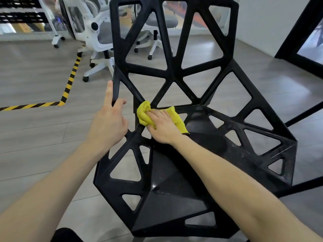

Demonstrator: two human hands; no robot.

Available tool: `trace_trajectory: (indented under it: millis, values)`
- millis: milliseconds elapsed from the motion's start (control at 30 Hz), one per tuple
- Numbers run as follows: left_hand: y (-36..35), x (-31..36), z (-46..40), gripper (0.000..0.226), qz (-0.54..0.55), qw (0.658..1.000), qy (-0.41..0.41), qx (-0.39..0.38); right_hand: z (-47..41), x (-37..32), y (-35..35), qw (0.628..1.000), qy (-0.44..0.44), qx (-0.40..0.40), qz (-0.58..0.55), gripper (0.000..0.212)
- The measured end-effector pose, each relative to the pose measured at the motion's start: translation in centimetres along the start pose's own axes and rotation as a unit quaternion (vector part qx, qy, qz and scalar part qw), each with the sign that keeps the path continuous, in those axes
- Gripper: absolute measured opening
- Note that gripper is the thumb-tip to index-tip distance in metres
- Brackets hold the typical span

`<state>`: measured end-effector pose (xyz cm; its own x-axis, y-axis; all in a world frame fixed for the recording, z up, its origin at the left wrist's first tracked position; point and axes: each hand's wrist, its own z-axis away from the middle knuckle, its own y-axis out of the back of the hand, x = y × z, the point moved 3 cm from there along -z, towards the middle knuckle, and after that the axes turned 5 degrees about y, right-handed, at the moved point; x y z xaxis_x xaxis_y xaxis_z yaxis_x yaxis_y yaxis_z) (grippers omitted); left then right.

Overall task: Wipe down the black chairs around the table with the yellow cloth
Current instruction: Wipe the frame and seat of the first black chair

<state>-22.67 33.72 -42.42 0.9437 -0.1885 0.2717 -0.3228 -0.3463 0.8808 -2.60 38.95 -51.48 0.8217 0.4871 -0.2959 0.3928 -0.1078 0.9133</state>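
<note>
A black chair (176, 72) with a lattice of triangular openings fills the middle of the view, its backrest rising away from me. My left hand (110, 119) grips the left edge bar of the chair where seat and backrest meet, thumb up along the bar. My right hand (161, 126) presses the crumpled yellow cloth (145, 113) onto the rear of the seat, near the joint with the backrest. The fingers lie over the cloth and part of it bunches at the fingertips. Dust streaks show on the seat's right side.
White office chairs (97, 41) on castors stand behind the black chair at upper left. Yellow-and-black hazard tape (68, 88) runs across the grey floor at left. A black frame (295, 34) stands at upper right, with thin black bars near the chair's right side.
</note>
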Motion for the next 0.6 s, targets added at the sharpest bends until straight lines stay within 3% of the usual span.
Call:
trace_trajectory:
  millis: [133, 200, 300, 467, 533, 600]
  values:
    - [-0.3, -0.6, -0.1, 0.04, 0.013, 1.0, -0.012, 0.004, 1.3, 3.4, 1.9, 0.997, 0.008, -0.008, 0.075, 0.067]
    - [-0.5, -0.7, -0.2, 0.04, 0.017, 1.0, -0.011, 0.005, 3.3, 9.6, 5.1, 0.986, -0.077, -0.009, 0.149, 0.074]
    - [-0.5, -0.6, -0.2, 0.04, 0.01, 1.0, -0.009, 0.01, 5.6, 15.0, 7.7, 0.971, -0.157, -0.015, 0.178, 0.06]
    - [-0.3, -0.3, -0.1, 0.04, 0.015, 1.0, -0.01, 0.006, 4.3, 9.0, 5.1, 0.995, -0.056, -0.013, 0.085, 0.051]
    - [-0.3, -0.2, 0.0, 0.039, 0.016, 1.0, -0.006, 0.007, 1.9, 7.0, 7.2, 0.997, -0.047, 0.05, 0.046, 0.049]
    - [-0.3, -0.2, 0.0, 0.039, 0.021, 1.0, -0.007, 0.009, -1.2, 5.8, 10.0, 0.98, -0.099, 0.171, 0.013, 0.043]
